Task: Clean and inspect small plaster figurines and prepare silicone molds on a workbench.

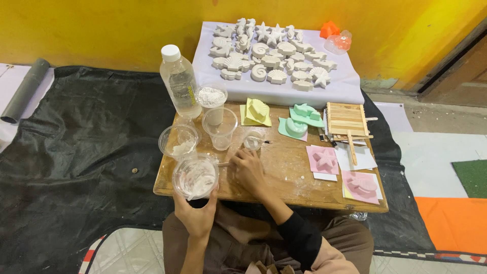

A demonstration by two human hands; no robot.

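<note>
1. Nearest the camera is the left hand (195,215), wrapped from below around a clear plastic cup (196,177) — fingers closed on its lower wall, the cup lifted just off the near edge of the desk (284,177) and tipped slightly toward the viewer. White paste smears its inside.

2. The cup looks thin-walled and light — likely to flex or buckle if squeezed, and slippery where wet mix has run. A hold low on the wall, as here, or just under the rim seems the safest; the smeared inside is best left untouched.

3. The right hand (248,170) rests on the desk just beside the cup, to its right, fingers curled loosely. A thin stick seems to lie under the fingertips, but whether it is gripped I cannot tell.

4. Just beyond the right hand stands a small clear cup (252,141) with a tool lying across it. Behind the held cup are two more clear cups — one with white powder in the bottom (178,142), one nearly empty (219,127) — then a tub of white powder (211,96) and a capped water bottle (180,81).

5. Farther right lie yellow (256,111), green (297,124) and pink (323,160) moulds, well apart from both hands; at the back, white cast shells and starfish (271,53) sit on a pale sheet.
</note>
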